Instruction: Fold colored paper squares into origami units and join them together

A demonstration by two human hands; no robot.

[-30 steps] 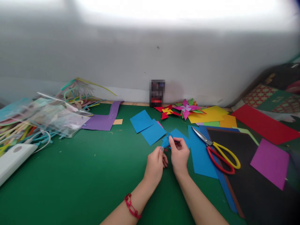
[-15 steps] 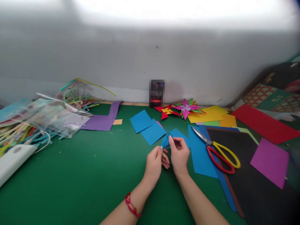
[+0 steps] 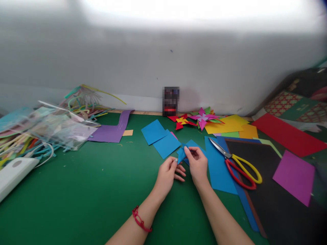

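Note:
A small folded piece of blue paper (image 3: 181, 155) is held up between my two hands, above the green table. My right hand (image 3: 198, 165) pinches its upper right side between thumb and fingers. At the lower left tip, the thumb and forefinger of my left hand (image 3: 167, 173) grip the same paper, while the other fingers stay loosely spread. Behind it lie blue paper squares (image 3: 167, 144), partly overlapping. Another blue sheet (image 3: 194, 144) is partly hidden by the folded paper and my right hand.
Scissors (image 3: 228, 154) with red and yellow handles lie right of my hands on blue paper and a black board (image 3: 276, 194). Folded paper flowers (image 3: 203, 117) rest by the wall. Purple paper (image 3: 108, 133), plastic bags (image 3: 63, 127) and a white power strip (image 3: 17, 173) are leftward.
The folded blue paper has turned slightly, with its tip pointing further down. My left hand has shifted a little left, and its free fingers have spread.

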